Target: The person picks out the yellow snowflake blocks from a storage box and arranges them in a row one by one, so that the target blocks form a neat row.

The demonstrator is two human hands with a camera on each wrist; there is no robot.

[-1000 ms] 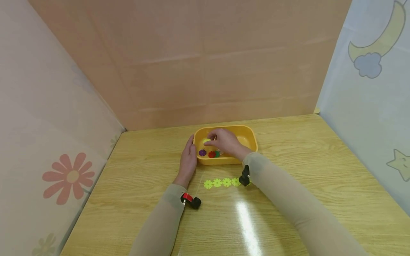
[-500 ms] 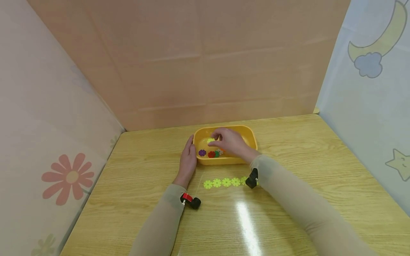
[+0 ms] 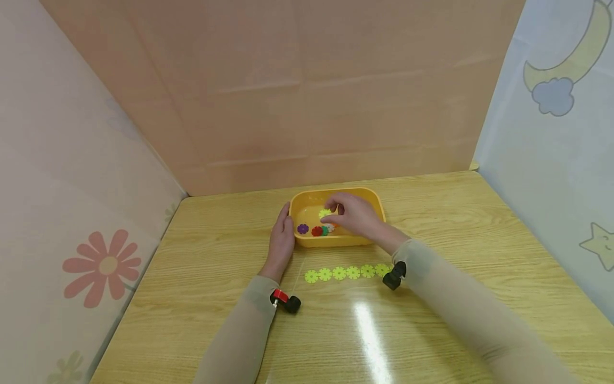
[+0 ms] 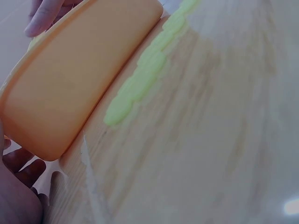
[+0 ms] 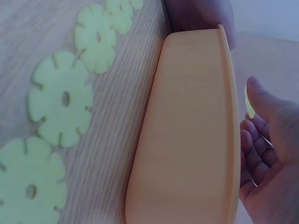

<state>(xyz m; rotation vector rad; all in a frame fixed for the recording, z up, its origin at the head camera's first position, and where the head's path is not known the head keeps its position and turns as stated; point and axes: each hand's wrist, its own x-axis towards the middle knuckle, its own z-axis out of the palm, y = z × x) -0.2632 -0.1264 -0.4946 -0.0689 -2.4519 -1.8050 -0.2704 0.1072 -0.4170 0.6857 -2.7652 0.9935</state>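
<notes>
My right hand is over the orange-yellow tub, its thumb and fingertips pinching a yellow snowflake disc. In the right wrist view that disc stands edge-on between thumb and finger, beyond the tub's rim. Against the tub's left end wall lies my left hand, fingers stretched along the outside. Inside the tub are a purple disc, a red disc and a green disc, with whitish and orange pieces partly hidden beside my right hand.
Several yellow snowflake discs form a row on the wooden table in front of the tub. The row's right end passes under my right wrist's camera. A tan panel rises behind the table, with patterned panels at both sides.
My right hand has moved to the right over the tub with the yellow disc, uncovering more of the row on the table. My left hand has stayed at the tub's end.
</notes>
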